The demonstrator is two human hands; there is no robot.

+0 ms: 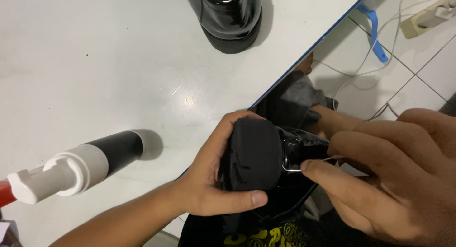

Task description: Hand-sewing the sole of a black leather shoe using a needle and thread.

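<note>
Left hand is clamped around a black cloth wrapped over the end of a glossy black shoe, thumb near, fingers far. The shoe sits between both hands, just off the table edge, over the lap. Right hand is right of it, fingertips pinched together on a thin white strand at the shoe. Second shoe stands far on the table; pump bottle at left.

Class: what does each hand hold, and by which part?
Left hand wraps the black cloth over the shiny black shoe; right hand pinches a thin white lace.
</note>
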